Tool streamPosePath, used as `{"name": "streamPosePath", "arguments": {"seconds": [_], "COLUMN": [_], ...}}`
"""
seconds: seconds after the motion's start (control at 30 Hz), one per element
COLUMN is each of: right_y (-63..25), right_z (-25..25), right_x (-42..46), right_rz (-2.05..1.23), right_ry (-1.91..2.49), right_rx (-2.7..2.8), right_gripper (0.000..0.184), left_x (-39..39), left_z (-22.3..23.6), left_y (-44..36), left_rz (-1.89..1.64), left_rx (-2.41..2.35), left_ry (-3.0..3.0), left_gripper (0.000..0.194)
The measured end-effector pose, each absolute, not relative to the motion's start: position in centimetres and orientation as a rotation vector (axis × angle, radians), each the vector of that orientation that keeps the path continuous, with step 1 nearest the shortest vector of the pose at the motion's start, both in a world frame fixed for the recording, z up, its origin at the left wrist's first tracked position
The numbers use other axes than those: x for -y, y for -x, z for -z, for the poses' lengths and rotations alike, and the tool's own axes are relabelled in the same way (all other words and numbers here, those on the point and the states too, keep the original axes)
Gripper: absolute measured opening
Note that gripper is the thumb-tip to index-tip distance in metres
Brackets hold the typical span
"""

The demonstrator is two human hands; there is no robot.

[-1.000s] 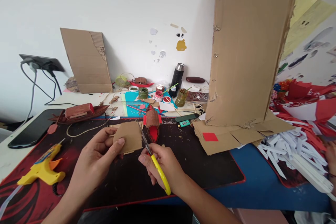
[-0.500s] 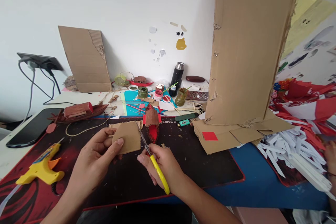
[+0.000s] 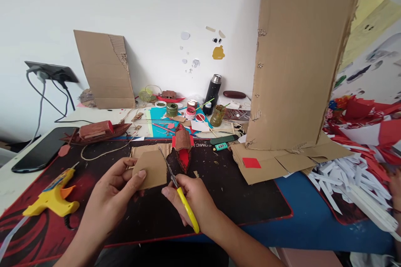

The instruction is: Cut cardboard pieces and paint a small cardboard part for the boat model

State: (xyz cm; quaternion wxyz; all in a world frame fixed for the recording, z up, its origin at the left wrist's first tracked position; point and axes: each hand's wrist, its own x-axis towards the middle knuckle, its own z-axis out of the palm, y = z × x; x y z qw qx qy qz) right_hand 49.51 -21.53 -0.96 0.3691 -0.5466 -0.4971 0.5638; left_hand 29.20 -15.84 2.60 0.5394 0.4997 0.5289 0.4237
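Note:
Between thumb and fingers, my left hand (image 3: pixel 120 185) pinches a small cut piece of cardboard (image 3: pixel 153 170) above the dark desk mat (image 3: pixel 232 200). My right hand (image 3: pixel 191 200) grips yellow-handled scissors (image 3: pixel 187 208), their blades pointing up and left along the cardboard's right edge. Whether the blades bite into the cardboard I cannot tell. Just beyond the scissors sits a small brown model boat (image 3: pixel 183 144) with a red inside. Another piece of cardboard (image 3: pixel 138 150) lies partly hidden behind the held one.
A yellow glue gun (image 3: pixel 52 200) and a phone (image 3: pixel 44 150) lie at left, near a larger model boat (image 3: pixel 97 131). Paint jars (image 3: pixel 171 110) and a black flask (image 3: pixel 213 91) stand at the back. Tall cardboard (image 3: pixel 303 58) rises at right, beside white paper strips (image 3: pixel 354 183).
The view has shifted slightly, so the surroundings sit a little further right. Both hands keep their holds, with the scissors still at the cardboard's right edge.

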Motion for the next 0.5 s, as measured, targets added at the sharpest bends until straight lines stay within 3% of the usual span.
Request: {"name": "streamPosePath", "arguments": {"seconds": [0.17, 0.5], "right_y": [-49.5, -49.7], "right_z": [0.7, 1.4], "right_x": [21.7, 21.8], "right_rz": [-1.527, -1.639], "right_ry": [1.291, 1.125], "right_rx": [1.236, 1.153], "right_gripper": [0.046, 0.086], "left_x": [16.0, 16.9], "left_z": [-2.5, -3.3], "left_y": [-29.0, -29.4], "left_rz": [-1.066, -1.177], "left_rx": [-1.239, -1.219], "left_ry": [-1.079, -0.99], "left_gripper": [0.07, 0.058]}}
